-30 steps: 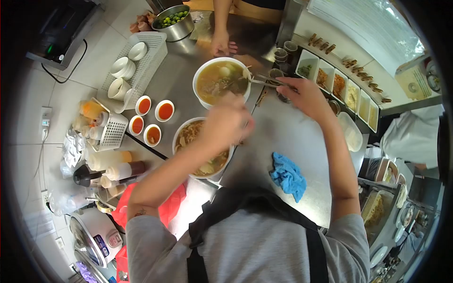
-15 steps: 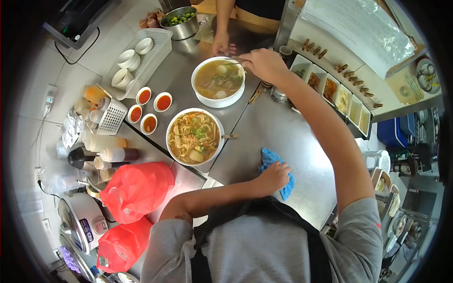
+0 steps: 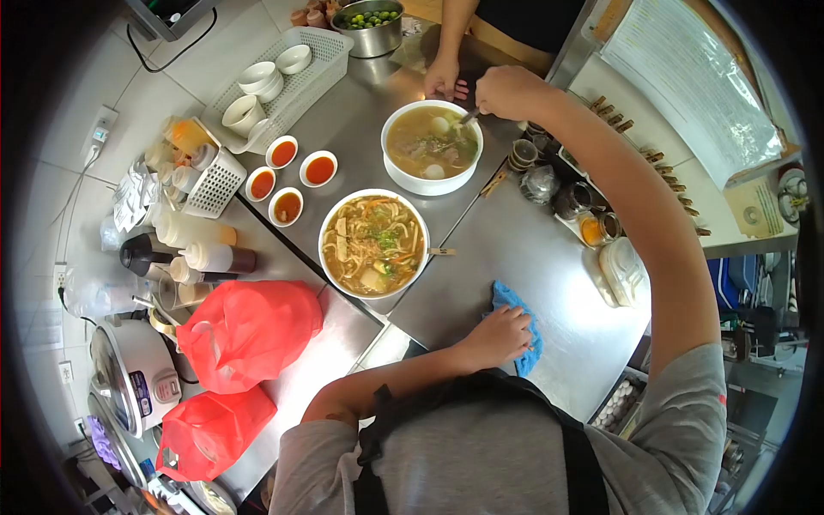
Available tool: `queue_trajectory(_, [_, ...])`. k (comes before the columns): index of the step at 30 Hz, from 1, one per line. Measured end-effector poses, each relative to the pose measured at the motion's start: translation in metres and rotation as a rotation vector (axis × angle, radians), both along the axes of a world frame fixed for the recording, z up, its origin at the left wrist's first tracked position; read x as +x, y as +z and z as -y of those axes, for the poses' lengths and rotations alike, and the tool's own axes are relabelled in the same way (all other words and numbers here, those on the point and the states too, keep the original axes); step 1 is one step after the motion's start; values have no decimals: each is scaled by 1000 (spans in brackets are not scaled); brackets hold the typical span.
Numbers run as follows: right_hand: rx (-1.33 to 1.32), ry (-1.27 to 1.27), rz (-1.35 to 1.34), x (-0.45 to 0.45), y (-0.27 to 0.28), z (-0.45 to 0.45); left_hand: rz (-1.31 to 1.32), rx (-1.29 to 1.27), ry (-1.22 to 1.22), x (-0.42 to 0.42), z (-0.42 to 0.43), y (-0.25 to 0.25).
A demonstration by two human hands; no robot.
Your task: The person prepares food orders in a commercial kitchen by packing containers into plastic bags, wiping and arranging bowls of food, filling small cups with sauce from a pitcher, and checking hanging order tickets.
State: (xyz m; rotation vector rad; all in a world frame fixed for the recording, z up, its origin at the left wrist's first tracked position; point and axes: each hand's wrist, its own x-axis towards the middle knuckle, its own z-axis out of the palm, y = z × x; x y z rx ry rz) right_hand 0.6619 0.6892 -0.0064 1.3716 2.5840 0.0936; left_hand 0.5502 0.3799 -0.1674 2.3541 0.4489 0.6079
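Observation:
My right hand is closed around the handle of a metal spoon, which dips over the far right rim into a white bowl of soup. The spoon's bowl end is under the broth and hidden. Pale round balls, meat and greens show in the soup. My left hand presses a crumpled blue cloth against the steel counter, fingers curled over it. Left of that cloth stands a white bowl of noodle soup with a wooden clothespin at its rim.
Another person's hand rests beyond the soup bowl. Several small sauce cups and a basket of white bowls sit left. Red bags and squeeze bottles stand at near left; jars line the right.
The view has shifted, showing more of the right side. My right hand has moved a little away from me, and the spoon now slants into the soup. The left hand stays on the cloth.

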Motion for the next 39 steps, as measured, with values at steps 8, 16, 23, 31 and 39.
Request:
queue_trajectory(8, [59, 22, -290, 4, -12, 28, -296, 353, 71, -2, -3, -22])
queue_trajectory(16, [353, -825, -465, 192, 43, 221, -122, 5, 62, 5, -13, -15])
queue_trajectory(23, [251, -1370, -45, 408, -39, 328, 12, 6, 193, -44, -13, 58])
queue_trajectory(31, [59, -1205, 109, 427, -94, 293, -58, 622, 720, -172, -105, 225])
queue_trajectory(39, [540, -725, -662, 352, -43, 278, 1096, 878, 1335, -455, -181, 439])
